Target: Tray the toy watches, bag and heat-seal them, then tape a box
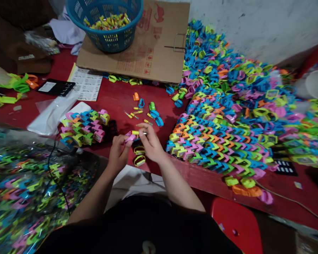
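Note:
My left hand (119,150) is closed on a pink toy wristwatch (129,137), held just above the red table. My right hand (150,143) pinches a slim stick with a yellow part (135,132), whose yellow end meets the pink watch; its exact kind is unclear. Below the hands, near the table edge, lie yellow-green watches (139,161). Beyond them are several small yellow-ended tubes (137,109), a blue watch (159,121), a green one (152,106) and an orange one (136,96).
Rows of colourful watches (214,141) and a loose heap (206,56) fill the right. Another cluster (82,128) stands left, beside plastic bags (51,113). A blue basket (113,38) of yellow-ended tubes sits on cardboard (164,46). A red stool (237,225) stands lower right.

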{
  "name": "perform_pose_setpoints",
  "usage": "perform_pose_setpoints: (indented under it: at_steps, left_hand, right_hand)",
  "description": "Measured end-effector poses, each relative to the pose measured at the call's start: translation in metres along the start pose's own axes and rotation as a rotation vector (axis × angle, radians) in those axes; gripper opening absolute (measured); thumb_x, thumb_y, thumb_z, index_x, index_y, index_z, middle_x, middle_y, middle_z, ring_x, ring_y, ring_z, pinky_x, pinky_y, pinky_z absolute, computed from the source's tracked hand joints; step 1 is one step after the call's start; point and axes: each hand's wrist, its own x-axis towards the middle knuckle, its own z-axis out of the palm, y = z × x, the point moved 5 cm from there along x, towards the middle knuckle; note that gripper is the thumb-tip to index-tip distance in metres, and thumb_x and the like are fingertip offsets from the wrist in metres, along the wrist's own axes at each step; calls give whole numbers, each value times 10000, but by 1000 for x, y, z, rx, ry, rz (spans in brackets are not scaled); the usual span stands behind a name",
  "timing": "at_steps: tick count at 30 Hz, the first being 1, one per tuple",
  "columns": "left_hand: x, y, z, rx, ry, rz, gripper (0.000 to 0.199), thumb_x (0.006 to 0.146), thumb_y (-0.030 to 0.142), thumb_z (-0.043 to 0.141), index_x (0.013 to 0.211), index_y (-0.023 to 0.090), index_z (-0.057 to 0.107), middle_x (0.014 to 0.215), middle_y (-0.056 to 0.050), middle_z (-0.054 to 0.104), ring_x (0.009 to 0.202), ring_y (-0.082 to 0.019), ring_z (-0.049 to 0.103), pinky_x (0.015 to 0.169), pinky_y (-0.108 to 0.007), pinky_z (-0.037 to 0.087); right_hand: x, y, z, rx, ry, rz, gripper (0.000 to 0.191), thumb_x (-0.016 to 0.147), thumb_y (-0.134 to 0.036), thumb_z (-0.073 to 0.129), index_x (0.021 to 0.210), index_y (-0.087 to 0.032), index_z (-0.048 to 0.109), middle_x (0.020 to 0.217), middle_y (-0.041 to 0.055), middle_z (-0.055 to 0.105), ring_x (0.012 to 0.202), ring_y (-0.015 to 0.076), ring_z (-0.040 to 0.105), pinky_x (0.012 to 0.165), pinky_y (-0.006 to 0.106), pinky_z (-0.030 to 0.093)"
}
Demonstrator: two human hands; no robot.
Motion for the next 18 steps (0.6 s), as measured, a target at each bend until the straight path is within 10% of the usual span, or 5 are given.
perform_pose_setpoints:
  at_steps: [5, 18]
  left_hand:
    - [-5, 27, 1, 362, 74, 381, 100, 1079, 190, 656, 1045, 239, 735, 1022, -62, 776, 952, -245, 619, 899, -422, 447]
    - [-15, 47, 13, 464, 111, 544, 201, 1030, 91, 650, 1010, 261, 756, 946, -59, 768, 904, -250, 574, 870, -445, 402]
  right_hand:
    - [-37, -1, -3, 70, 23, 114, 449, 1135, -684, 571, 1119, -256, 706, 925, 18, 716, 830, 199, 675, 770, 316, 564]
    - [-46, -6, -7, 126, 143, 214, 781, 1044, -927, 488, 642, -257, 489, 625, -6, 517, 617, 165, 497, 637, 309, 450]
